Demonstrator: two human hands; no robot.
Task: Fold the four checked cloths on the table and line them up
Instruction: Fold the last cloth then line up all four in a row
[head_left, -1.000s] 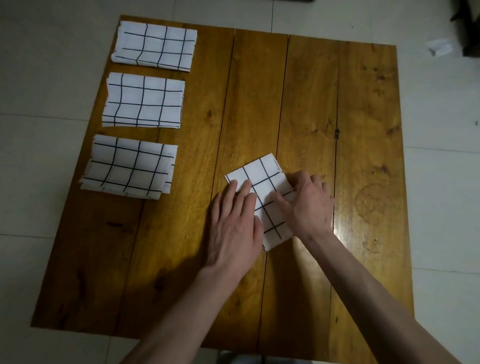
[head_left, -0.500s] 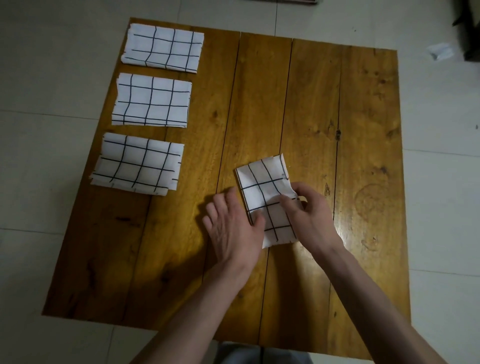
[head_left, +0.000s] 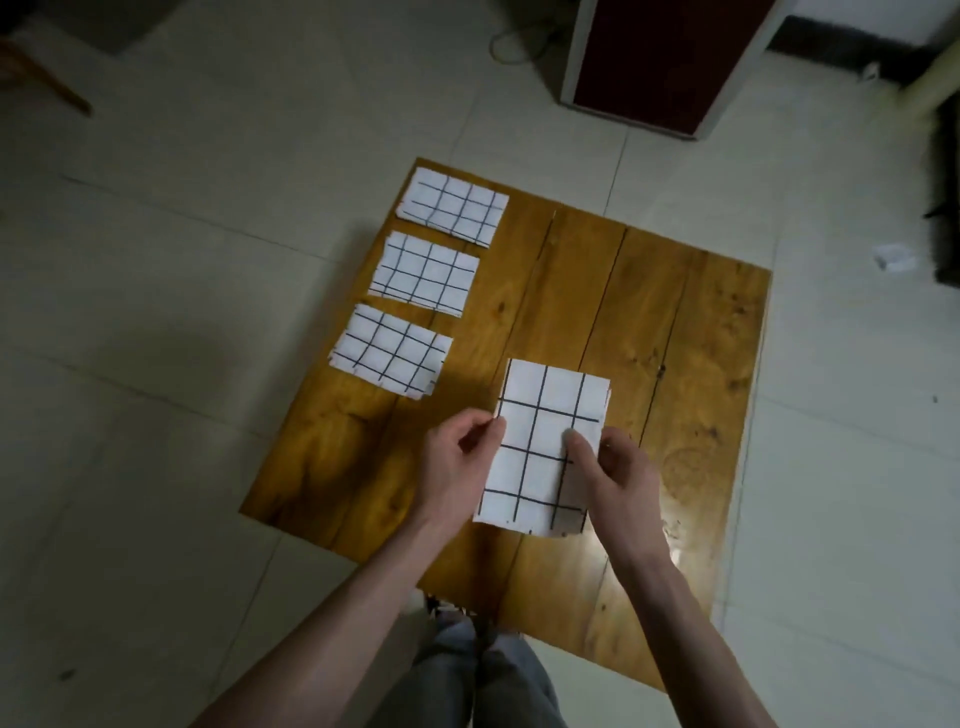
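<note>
Folded checked cloth, seemingly flat, white

You have only one view here, from the camera on your head, so nothing is shared with a second angle. It looks steeply down and a little forward from standing height, with the wooden surface sitting in the middle of the frame and turned slightly, its far corners running toward the upper right. The wide lens takes in tiled floor on every side and a dark red cabinet at the top edge. Your forearms enter from the bottom edge, and your trouser legs show at bottom centre.
</note>
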